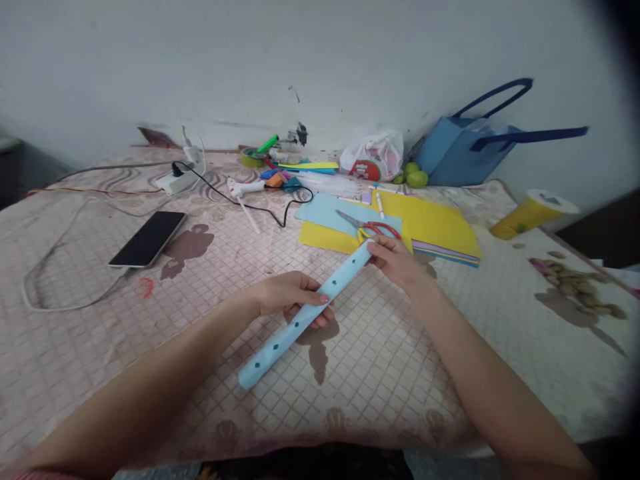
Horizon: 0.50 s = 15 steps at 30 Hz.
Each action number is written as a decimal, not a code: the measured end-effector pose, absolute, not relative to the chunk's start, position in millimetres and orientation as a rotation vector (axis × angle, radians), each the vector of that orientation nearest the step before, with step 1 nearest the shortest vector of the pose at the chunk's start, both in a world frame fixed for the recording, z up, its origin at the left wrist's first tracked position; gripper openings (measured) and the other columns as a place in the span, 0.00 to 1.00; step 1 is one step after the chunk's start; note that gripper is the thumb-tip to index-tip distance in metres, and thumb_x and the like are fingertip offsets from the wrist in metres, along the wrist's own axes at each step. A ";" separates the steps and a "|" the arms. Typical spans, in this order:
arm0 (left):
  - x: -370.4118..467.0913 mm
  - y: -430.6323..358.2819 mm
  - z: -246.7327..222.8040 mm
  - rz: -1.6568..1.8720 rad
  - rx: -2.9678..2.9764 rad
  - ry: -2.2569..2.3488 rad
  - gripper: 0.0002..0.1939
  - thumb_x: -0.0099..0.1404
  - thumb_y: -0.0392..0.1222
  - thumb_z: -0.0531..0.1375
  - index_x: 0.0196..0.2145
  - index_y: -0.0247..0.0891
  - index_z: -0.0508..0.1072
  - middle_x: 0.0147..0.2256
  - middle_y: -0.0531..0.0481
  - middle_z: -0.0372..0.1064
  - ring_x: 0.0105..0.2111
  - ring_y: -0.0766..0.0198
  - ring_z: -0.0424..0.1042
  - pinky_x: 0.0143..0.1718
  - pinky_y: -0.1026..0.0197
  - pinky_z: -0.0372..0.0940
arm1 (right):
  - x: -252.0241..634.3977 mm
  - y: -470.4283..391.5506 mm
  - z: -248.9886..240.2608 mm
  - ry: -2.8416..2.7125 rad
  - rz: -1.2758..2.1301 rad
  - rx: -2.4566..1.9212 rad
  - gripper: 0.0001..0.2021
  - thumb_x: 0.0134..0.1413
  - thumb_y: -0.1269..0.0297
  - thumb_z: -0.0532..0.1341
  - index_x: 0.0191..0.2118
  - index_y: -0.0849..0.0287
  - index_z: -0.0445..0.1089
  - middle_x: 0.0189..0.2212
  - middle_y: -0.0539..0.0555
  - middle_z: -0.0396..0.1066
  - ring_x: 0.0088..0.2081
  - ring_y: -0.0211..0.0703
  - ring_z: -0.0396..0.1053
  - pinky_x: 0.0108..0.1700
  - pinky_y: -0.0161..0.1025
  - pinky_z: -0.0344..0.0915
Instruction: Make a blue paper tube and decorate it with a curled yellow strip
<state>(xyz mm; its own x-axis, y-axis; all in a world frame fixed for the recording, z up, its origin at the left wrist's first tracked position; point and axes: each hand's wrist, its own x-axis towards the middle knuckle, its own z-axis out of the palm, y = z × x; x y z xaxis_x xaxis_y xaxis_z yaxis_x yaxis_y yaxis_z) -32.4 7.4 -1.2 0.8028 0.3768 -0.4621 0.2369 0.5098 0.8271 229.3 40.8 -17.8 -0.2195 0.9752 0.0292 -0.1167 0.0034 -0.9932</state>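
A pale blue rolled paper tube (286, 339) with a row of small dark green diamond marks slants over the table in front of me. My left hand (299, 298) grips it near the middle, thumb on top and fingers underneath. At its far upper end, my right hand (393, 259) pinches the tip between thumb and fingers. Just beyond that end lie scissors (367, 227) with red and yellow handles, resting on light blue paper (325, 212). Yellow paper (327, 237) shows beneath the blue piece.
A phone (149, 239) on a charging cable lies at left, near a power strip (177, 179) and a glue gun (249, 187). Stacked yellow sheets (435, 223), a blue bag (453, 150), green fruit (416, 176), a yellow roll (530, 215) and peanuts (575, 280) occupy the right.
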 end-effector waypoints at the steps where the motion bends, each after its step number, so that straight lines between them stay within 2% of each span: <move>1: -34.7 6.5 -1.9 0.094 1.079 0.671 0.14 0.56 0.45 0.63 0.37 0.33 0.74 0.39 0.43 0.74 0.30 0.67 0.74 0.30 0.66 0.67 | 231.3 42.1 -19.0 -1.290 1.401 -0.994 0.08 0.45 0.59 0.66 0.25 0.55 0.68 0.22 0.46 0.66 0.25 0.34 0.64 0.29 0.34 0.64; 6: -40.1 0.5 -2.7 0.145 1.114 0.708 0.14 0.57 0.48 0.62 0.35 0.34 0.74 0.36 0.45 0.75 0.30 0.66 0.74 0.31 0.65 0.67 | 237.0 45.4 -23.3 -1.289 1.377 -0.989 0.06 0.46 0.60 0.65 0.26 0.54 0.70 0.23 0.47 0.65 0.27 0.35 0.64 0.31 0.35 0.65; 15: -47.5 -1.4 -3.1 0.130 1.127 0.660 0.12 0.55 0.44 0.64 0.36 0.35 0.74 0.37 0.45 0.75 0.32 0.65 0.74 0.36 0.60 0.68 | 240.6 46.9 -23.0 -1.284 1.346 -1.001 0.07 0.46 0.59 0.66 0.26 0.55 0.70 0.23 0.47 0.66 0.27 0.35 0.64 0.31 0.36 0.66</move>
<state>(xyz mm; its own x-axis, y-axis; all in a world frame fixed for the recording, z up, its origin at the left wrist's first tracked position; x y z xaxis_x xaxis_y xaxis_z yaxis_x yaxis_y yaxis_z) -47.5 -1.4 -3.1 0.8045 0.4173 -0.4228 0.2257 0.4437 0.8673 240.6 46.9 -23.0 -0.1751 0.9825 0.0632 -0.1093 0.0444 -0.9930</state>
